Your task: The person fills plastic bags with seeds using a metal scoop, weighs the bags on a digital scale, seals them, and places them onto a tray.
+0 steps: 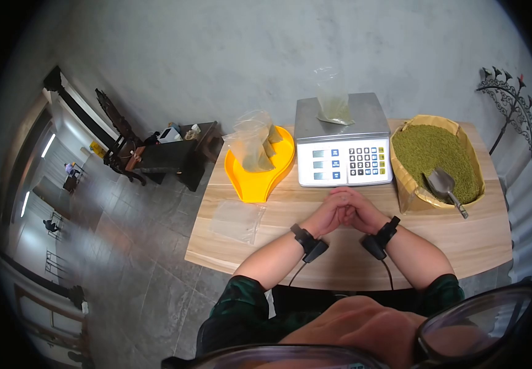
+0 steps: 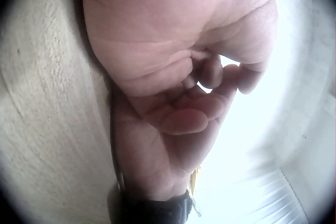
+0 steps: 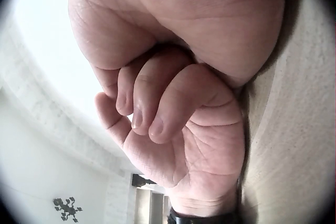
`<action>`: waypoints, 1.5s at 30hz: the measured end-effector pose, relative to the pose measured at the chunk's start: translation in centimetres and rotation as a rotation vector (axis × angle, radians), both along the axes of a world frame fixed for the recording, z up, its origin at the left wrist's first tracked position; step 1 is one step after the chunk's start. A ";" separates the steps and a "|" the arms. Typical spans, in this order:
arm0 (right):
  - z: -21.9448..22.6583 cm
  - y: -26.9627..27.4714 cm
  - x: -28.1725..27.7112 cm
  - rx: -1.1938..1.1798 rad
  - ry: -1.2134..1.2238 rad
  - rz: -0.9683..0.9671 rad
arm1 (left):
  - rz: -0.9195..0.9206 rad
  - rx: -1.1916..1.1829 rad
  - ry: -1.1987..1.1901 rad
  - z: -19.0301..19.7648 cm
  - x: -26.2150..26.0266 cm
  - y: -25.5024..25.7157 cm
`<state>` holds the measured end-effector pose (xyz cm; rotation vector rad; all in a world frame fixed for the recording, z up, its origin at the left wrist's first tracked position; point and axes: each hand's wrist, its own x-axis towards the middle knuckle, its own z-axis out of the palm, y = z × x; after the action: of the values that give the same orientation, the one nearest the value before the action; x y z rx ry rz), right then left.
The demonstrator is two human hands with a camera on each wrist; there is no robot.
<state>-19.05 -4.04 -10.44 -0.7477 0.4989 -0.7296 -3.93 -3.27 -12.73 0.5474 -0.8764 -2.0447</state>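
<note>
My left hand (image 1: 326, 215) and right hand (image 1: 364, 212) rest together on the wooden table, just in front of the white scale (image 1: 344, 161). Their fingers overlap, loosely bent, and neither hand holds an object. In the left wrist view the left palm (image 2: 173, 29) fills the top, with the right hand (image 2: 152, 150) below it. The right wrist view has the right palm (image 3: 178, 14) above and the left hand (image 3: 205, 150) below. A clear plastic bag (image 1: 334, 111) with some green contents stands on the scale's metal plate (image 1: 367, 114).
To the left, a yellow tray (image 1: 253, 192) carries several filled clear bags (image 1: 255, 154). Flat plastic bags (image 1: 236, 221) lie at the table's front left. An open paper sack (image 1: 410, 195) of green granules (image 1: 429, 147) stands right, with a metal scoop (image 1: 441, 182) in it.
</note>
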 end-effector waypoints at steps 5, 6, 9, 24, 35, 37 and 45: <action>-0.2 0.0 -0.2 -0.021 -0.010 0.033 | 0.024 0.001 -0.007 0.4 -0.3 0.3; -0.1 0.0 -0.3 -0.020 -0.002 0.025 | 0.036 0.011 -0.014 0.5 -0.4 0.3; -1.0 -0.4 -0.2 -0.023 0.001 0.028 | 0.043 0.033 -0.061 0.1 -0.5 -0.1; -1.1 -0.5 -0.1 -0.034 -0.024 0.025 | -0.027 0.011 -0.034 -0.5 0.0 -0.3; -0.7 -0.3 -0.1 -0.015 -0.017 0.019 | -0.057 0.039 -0.023 -1.0 0.2 -0.5; -0.7 -0.3 -0.2 -0.019 -0.008 0.024 | -0.072 0.037 -0.017 -1.1 0.2 -0.5; -0.7 -0.3 -0.1 -0.030 -0.006 0.029 | -0.085 0.018 -0.018 -0.8 0.3 -0.3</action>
<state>-19.20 -4.38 -11.17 -0.7791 0.4715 -0.7130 -3.67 -3.57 -13.51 0.5474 -0.9065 -2.1290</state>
